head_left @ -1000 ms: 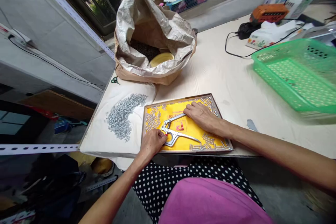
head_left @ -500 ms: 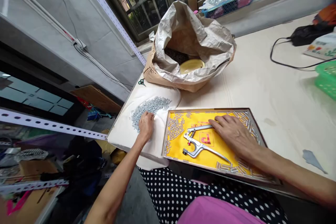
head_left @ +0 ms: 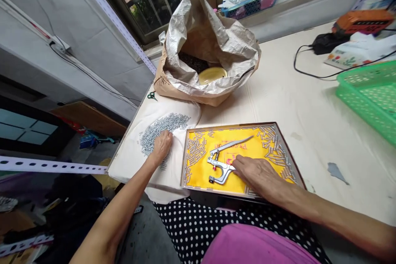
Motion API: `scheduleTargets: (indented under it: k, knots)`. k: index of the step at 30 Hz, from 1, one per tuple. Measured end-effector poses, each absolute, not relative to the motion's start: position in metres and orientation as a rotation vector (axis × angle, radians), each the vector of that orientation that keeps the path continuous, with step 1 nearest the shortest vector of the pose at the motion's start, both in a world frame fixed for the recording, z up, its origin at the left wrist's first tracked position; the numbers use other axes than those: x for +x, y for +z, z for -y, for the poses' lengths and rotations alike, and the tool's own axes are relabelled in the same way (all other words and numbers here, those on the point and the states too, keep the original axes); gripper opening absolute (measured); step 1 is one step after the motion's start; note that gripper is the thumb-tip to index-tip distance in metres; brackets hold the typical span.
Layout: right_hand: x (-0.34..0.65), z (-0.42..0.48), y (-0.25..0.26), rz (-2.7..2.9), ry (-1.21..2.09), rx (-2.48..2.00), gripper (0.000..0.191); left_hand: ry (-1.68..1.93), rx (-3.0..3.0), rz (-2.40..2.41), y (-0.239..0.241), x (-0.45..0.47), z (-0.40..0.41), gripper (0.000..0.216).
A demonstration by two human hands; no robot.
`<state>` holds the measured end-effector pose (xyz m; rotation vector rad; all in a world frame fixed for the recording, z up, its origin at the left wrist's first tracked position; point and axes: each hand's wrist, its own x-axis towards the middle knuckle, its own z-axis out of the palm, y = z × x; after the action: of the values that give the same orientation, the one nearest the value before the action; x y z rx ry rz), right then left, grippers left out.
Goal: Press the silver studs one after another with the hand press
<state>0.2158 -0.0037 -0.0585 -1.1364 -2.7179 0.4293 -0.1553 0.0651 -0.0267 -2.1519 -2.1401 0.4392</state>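
My left hand (head_left: 162,145) rests at the right edge of a pile of small silvery metal pieces (head_left: 156,128) on white cloth. Its fingers are bent and pressed together; whatever they pinch is hidden. Snap-fastener pliers (head_left: 221,176) lie in a shallow tray (head_left: 184,161) with a yellow bottom, jaws toward the left and the upper handle raised. My right hand (head_left: 258,173) reaches over the tray, its fingers closed at the lower handle, most of which they cover. Slim, ridged metal pieces (head_left: 196,148) like small springs lie along the tray's sides.
An open paper sack (head_left: 204,95) holds dark contents and a yellow bowl (head_left: 213,75) behind the tray. Green-handled scissors (head_left: 151,95) lie by the left table edge. A green basket (head_left: 365,103), a cable (head_left: 297,64) and a grey scrap (head_left: 338,173) are at right.
My right hand has moved from the pliers' upper handle down to the lower one. My left hand stays at the pile. The camera view has turned slightly right.
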Motion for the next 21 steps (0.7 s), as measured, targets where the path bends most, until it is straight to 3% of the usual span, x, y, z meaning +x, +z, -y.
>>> scheduleTargets:
  k: [13,18,21]
  knots:
    - [0.224,-0.019,-0.041,2.766,0.423,-1.211,0.015,0.268,-2.335,2.106,-0.012,-0.166,-0.076,0.024]
    - [0.229,-0.012,-0.047,2.754,0.387,-1.064,0.018,-0.521,-2.210,2.530,0.006,-0.119,-0.052,0.017]
    - [0.232,-0.006,-0.051,2.718,0.315,-0.981,0.021,-1.101,-2.258,2.877,0.012,-0.067,-0.014,0.037]
